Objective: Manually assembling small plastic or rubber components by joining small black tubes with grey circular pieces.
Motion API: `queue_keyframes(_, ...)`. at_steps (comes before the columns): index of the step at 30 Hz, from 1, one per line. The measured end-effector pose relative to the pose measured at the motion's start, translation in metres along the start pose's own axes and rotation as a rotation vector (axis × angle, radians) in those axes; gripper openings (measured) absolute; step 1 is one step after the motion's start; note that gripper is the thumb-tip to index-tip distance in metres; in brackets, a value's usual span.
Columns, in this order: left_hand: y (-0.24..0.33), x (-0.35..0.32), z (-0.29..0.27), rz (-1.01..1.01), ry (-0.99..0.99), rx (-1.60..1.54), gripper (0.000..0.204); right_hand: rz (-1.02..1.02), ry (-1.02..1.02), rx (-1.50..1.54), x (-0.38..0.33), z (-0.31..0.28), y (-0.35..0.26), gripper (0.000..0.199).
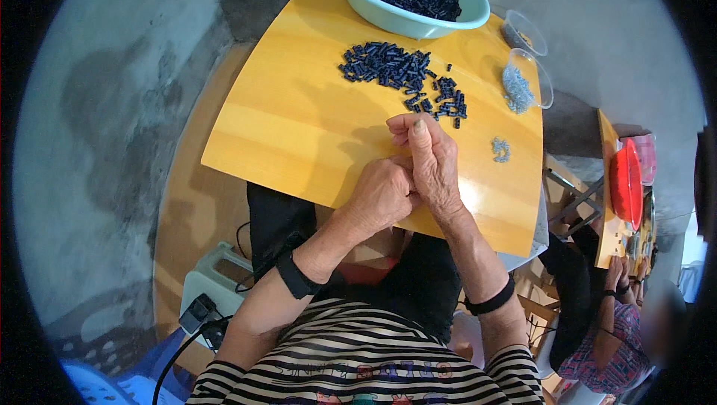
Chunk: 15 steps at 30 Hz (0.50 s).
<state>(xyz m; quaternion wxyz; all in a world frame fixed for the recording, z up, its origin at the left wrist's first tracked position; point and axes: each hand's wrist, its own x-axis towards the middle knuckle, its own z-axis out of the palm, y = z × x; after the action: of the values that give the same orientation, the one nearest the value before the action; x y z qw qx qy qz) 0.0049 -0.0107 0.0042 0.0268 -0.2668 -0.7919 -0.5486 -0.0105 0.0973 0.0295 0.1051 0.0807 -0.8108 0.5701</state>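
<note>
My left hand point(379, 193) is closed in a loose fist over the near part of the yellow table point(284, 128). My right hand point(436, 164) meets it from the right, fingers curled and thumb raised. Whatever either hand holds is hidden between the fingers. Just beyond them lies a pile of short dark blue ribbed tube-like pieces point(385, 65), with a smaller scatter of the same pieces point(446, 97) at its right. A little heap of tiny pale grey-blue bits point(500, 149) sits to the right of my hands.
At the far edge a light turquoise basin point(407, 25) holds many more dark pieces. Two clear tubs stand at the right edge, the nearer tub point(549, 91) tipped with pale bits spilling out. Farther right, another person point(609, 338) works at a table with a red basin point(626, 184).
</note>
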Motion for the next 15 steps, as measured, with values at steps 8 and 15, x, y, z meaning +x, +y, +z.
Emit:
queue_keyframes(8, -0.005, 0.003, 0.002, 0.059, -0.013, -0.007, 0.013, 0.102, -0.041, 0.147, -0.001, -0.004, -0.004, 0.052)
queue_keyframes(15, -0.004, 0.005, -0.002, 0.133, -0.099, 0.076, 0.01, 0.194, 0.054, 0.391, 0.014, -0.021, -0.014, 0.051)
